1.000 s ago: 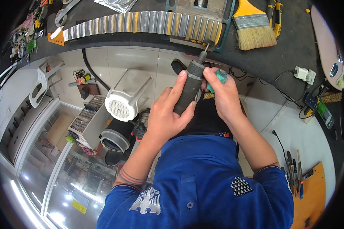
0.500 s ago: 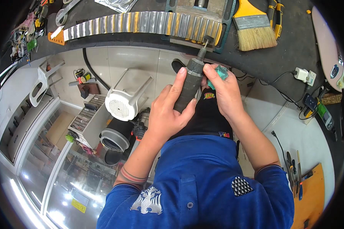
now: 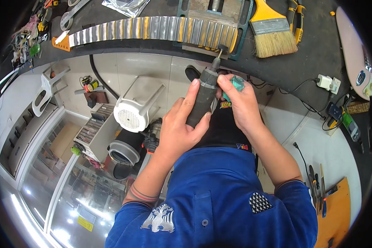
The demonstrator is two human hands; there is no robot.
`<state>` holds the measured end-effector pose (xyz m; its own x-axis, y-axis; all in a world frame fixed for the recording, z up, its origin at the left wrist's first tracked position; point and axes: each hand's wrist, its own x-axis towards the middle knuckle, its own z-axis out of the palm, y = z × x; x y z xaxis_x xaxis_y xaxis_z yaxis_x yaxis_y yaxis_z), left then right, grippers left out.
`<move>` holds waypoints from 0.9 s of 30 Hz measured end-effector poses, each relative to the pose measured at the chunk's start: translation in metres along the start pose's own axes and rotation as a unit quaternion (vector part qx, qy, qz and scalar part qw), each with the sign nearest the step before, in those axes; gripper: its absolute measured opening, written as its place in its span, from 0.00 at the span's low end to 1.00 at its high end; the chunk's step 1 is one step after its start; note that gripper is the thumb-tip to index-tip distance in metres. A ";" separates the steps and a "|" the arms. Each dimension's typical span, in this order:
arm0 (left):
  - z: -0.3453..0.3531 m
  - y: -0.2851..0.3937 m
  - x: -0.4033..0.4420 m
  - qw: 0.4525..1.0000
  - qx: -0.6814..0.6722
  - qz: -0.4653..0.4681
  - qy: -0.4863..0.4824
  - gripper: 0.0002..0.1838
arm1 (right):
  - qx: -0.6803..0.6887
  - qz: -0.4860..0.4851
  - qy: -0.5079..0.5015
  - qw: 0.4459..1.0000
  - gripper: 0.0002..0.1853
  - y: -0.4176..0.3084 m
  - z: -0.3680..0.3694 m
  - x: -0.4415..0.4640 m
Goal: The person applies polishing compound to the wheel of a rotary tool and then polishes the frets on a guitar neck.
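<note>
A dark cylindrical rotary tool point(image 3: 204, 93) is gripped between both hands, its thin bit pointing up to the workpiece. My left hand point(image 3: 180, 122) wraps round the tool body, thumb and forefinger along it. My right hand point(image 3: 242, 99) pinches the tool near its collar and also holds a crumpled green cloth point(image 3: 237, 84). The small dark head of the bit point(image 3: 222, 48) is at the lower right end of a long curved ribbed metal strip point(image 3: 153, 28); whether it touches is unclear. Under the strip's right end is a vise point(image 3: 231, 9).
A yellow-handled brush point(image 3: 273, 31) and yellow-black handled tools point(image 3: 295, 20) lie right of the vise. A plug adapter point(image 3: 328, 82) with cables sits at the table's right. Below the table edge stands a white stool point(image 3: 130, 115). Hand tools point(image 3: 318, 186) lie at lower right.
The ribbed strip's right end and the vise have shifted slightly left and down. Both hands and the tool moved slightly up, then back down and left.
</note>
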<state>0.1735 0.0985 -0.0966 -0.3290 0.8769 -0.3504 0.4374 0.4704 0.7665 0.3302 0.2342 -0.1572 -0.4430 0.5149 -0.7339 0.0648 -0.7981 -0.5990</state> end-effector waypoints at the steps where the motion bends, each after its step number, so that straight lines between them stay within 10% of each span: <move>1: -0.001 0.002 0.002 1.000 -0.007 -0.007 -0.002 0.52 | 0.000 0.003 -0.005 1.000 0.18 0.000 0.000 0.000; 27: -0.009 0.036 0.042 0.999 -0.022 -0.046 0.002 0.52 | 0.000 -0.012 0.015 1.000 0.22 -0.031 0.003 0.027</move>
<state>0.1676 0.1512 -0.0786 -0.3689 0.8298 -0.4188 0.3686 0.5443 0.7536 0.3140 0.2719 -0.1573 -0.4177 0.5431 -0.7284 0.0537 -0.7855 -0.6165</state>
